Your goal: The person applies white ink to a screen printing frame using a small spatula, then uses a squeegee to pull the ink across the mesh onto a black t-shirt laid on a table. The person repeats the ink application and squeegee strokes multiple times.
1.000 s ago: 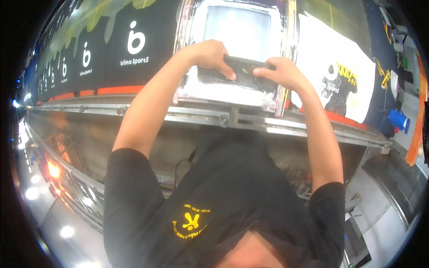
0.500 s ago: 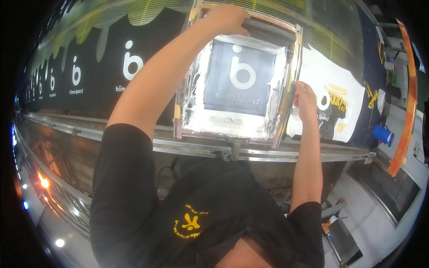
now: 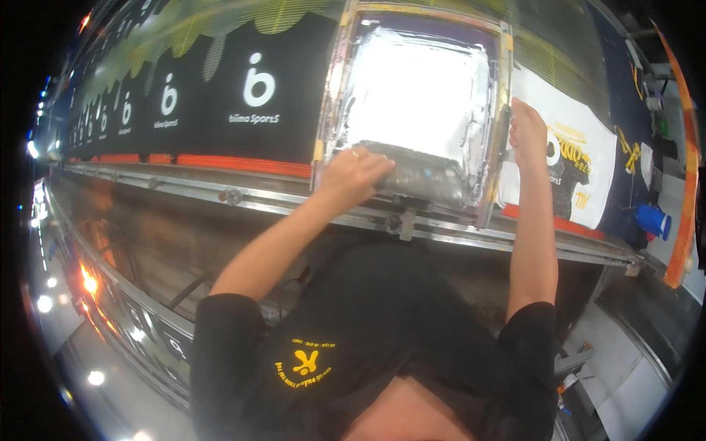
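Clasping the glossy dark squeegee (image 3: 426,176) by its left end, the left hand's grip (image 3: 358,175) is at the near edge of the screen-printing frame (image 3: 331,106), smeared white ink (image 3: 419,88) open beyond; the right hand (image 3: 529,132) curls beside the frame, its hold unclear. Flat black fabric panels (image 3: 294,55) lie leftward.

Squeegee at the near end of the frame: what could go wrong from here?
1. The left grip holds the dark squeegee toward its left end, so it might tilt or press unevenly.
2. White paste is smeared close to the frame's sides; some could get onto the rails.
3. The right grip is at the right rail, hold unclear; the frame might shift if loose.
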Tool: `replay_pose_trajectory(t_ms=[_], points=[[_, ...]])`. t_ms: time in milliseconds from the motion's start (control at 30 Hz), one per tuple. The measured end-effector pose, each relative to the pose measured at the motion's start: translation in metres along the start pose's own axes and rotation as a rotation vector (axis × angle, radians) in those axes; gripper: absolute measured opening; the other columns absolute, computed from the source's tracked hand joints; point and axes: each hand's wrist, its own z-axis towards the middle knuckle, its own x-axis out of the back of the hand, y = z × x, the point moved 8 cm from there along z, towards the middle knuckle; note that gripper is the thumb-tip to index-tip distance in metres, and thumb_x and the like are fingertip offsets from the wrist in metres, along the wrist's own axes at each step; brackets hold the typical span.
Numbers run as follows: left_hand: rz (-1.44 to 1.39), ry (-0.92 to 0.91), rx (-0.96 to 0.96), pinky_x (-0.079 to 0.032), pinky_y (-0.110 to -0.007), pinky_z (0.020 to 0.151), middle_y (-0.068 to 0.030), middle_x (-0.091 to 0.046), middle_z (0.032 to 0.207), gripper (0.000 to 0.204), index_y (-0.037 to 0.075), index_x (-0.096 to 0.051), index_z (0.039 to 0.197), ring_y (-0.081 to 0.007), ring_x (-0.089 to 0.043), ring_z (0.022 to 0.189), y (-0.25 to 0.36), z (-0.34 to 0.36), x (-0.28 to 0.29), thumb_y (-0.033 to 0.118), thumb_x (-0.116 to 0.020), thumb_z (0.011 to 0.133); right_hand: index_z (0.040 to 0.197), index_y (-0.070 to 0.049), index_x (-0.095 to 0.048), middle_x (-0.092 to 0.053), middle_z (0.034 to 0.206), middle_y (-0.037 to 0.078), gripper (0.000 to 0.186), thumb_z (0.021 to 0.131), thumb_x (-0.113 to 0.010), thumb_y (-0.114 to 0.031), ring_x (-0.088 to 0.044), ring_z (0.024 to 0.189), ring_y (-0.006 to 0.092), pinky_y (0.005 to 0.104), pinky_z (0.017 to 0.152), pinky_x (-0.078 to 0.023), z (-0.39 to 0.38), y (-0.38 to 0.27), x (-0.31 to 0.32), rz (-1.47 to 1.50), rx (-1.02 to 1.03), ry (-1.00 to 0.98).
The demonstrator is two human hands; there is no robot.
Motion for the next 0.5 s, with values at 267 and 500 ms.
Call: replay_pose_trajectory(t_ms=[267,500], points=[[0.006,-0.134,0.051,-0.055,-0.038,0.087,0.0018,-0.075,0.112,0.057,0.015,-0.073,0.119,-0.0219,-0.07,0.1,-0.035,-0.058,0.066,0.005,-0.081,0.063,0.121,0.001,-0.075,-0.071,0.095,0.002,0.034,0.104,-0.075,-0.029,-0.057,0.078,0.0075,0.0254,0.069,-0.047,-0.054,0.005,-0.058,-0.004,0.19,0.153],[0.093,-0.193,0.179,-0.054,-0.041,0.079,-0.0021,-0.075,0.097,0.046,0.015,-0.076,0.105,-0.0266,-0.071,0.092,-0.308,-0.131,0.181,0.004,-0.084,0.061,0.125,-0.001,-0.074,-0.075,0.1,0.009,0.036,0.103,-0.075,-0.03,-0.065,0.086,0.0171,0.0349,0.078,-0.054,-0.099,0.023,-0.39,-0.134,0.302,0.14]])
